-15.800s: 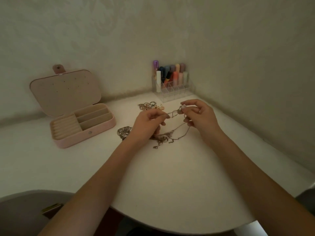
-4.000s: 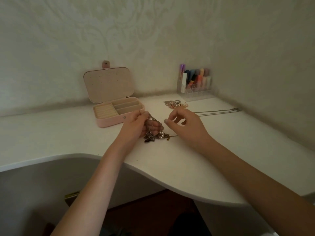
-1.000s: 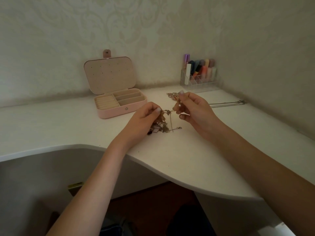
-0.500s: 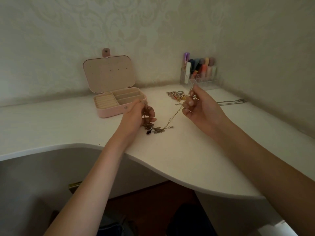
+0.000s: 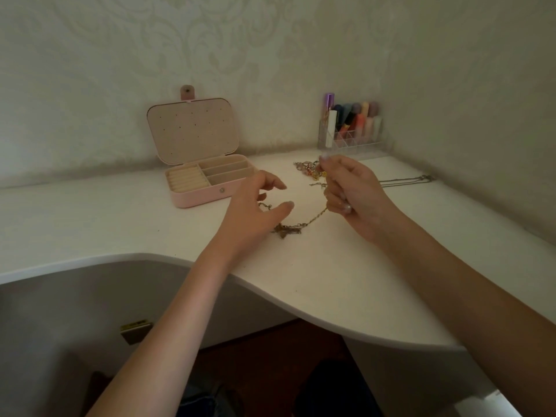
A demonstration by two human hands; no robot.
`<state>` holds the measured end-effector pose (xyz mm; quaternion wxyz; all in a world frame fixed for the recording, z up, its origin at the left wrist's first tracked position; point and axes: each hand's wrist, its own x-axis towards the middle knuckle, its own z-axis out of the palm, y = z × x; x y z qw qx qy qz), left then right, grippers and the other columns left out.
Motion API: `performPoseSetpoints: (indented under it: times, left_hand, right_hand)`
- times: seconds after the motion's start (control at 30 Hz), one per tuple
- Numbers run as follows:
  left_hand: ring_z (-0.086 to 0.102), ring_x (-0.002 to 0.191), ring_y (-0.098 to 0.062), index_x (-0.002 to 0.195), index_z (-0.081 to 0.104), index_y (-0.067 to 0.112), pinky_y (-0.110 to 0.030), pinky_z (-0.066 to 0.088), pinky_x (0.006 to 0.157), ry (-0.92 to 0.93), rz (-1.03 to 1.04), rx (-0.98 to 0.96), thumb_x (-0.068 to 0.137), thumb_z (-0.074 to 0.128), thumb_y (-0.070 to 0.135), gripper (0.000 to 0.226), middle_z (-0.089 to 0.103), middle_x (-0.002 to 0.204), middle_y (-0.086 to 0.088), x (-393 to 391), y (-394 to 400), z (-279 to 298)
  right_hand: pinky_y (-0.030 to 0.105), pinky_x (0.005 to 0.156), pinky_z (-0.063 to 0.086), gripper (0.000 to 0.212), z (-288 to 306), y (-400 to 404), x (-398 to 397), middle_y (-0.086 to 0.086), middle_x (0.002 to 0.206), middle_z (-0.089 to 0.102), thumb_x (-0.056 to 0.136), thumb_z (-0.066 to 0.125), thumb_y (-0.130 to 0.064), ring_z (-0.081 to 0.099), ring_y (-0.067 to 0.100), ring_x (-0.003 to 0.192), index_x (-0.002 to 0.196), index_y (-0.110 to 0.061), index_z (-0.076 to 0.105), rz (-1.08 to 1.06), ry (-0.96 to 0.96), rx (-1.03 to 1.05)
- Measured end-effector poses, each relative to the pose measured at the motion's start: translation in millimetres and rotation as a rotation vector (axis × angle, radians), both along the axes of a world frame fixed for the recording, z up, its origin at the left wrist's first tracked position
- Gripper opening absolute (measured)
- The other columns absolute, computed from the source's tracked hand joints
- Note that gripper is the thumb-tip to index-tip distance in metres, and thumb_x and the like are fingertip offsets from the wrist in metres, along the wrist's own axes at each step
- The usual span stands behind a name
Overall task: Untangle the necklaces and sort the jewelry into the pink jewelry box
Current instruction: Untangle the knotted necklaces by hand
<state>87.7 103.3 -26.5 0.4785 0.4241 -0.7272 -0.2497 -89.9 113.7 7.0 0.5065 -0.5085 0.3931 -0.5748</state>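
Observation:
A tangled clump of gold chains (image 5: 286,229) lies on the white desk between my hands. From it one gold chain (image 5: 316,217) runs up to my right hand (image 5: 350,191), which is pinched shut on it. My left hand (image 5: 255,210) hovers over the clump with fingers spread, a bit of chain lying under its fingers; it grips nothing. The pink jewelry box (image 5: 202,182) stands open behind my left hand, lid upright, its compartments showing no jewelry. A small heap of rings and trinkets (image 5: 307,168) lies just behind my right hand. A thin silver necklace (image 5: 406,180) lies stretched out to the right.
A clear organizer (image 5: 352,136) with lipsticks and tubes stands in the back corner by the walls. The white desk (image 5: 150,227) has a curved front edge close under my forearms. Walls close off the back and the right.
My left hand has opened and lifted off the clump. My right hand still pulls the gold chain up and to the right, and more of it now lies stretched out.

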Motion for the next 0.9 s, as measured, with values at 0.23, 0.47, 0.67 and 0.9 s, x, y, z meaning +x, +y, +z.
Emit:
performPoseSetpoints:
  times: [0.23, 0.47, 0.67, 0.9]
  left_hand:
    - [0.066, 0.09, -0.003, 0.083, 0.07, 0.018, -0.026, 0.047, 0.083, -0.056, -0.24, 0.145, 0.091, 0.061, 0.025, 0.014, 0.072, 0.086, 0.01, -8, 7, 6]
    - [0.071, 0.077, -0.025, 0.082, 0.038, 0.012, -0.034, 0.049, 0.09, 0.432, -0.22, 0.378, 0.102, 0.031, 0.015, 0.022, 0.07, 0.066, -0.01, 0, 0, 11]
    - [0.03, 0.041, -0.009, 0.073, 0.045, 0.015, -0.029, 0.039, 0.046, 0.475, -0.113, 0.369, 0.099, 0.043, 0.022, 0.027, 0.034, 0.049, 0.005, 1, 2, 11]
    - [0.047, 0.045, -0.008, 0.083, 0.059, 0.02, -0.018, 0.037, 0.043, 0.301, 0.0, 0.24, 0.084, 0.068, 0.013, 0.012, 0.06, 0.068, 0.003, 1, 2, 7]
  right_hand:
    - [0.021, 0.058, 0.035, 0.022, 1, 1, 6, -0.014, 0.045, 0.049, 0.09, 0.06, -0.03, 0.035, 0.007, 0.047, 0.089, -0.009, 0.067, -0.045, 0.184, -0.086]
    - [0.022, 0.043, 0.018, 0.021, 6, 5, 0, -0.015, 0.041, 0.049, 0.093, 0.058, -0.029, 0.027, 0.007, 0.034, 0.089, -0.009, 0.062, -0.088, 0.096, 0.028]
    - [0.018, 0.038, 0.018, 0.019, 4, -1, -5, -0.007, 0.044, 0.036, 0.086, 0.068, -0.032, 0.023, 0.008, 0.038, 0.081, -0.015, 0.065, -0.256, 0.112, 0.043]
    - [0.016, 0.055, 0.034, 0.025, -2, -13, -20, -0.005, 0.063, 0.052, 0.082, 0.071, -0.037, 0.041, -0.001, 0.047, 0.091, -0.013, 0.071, -0.585, 0.19, -0.034]
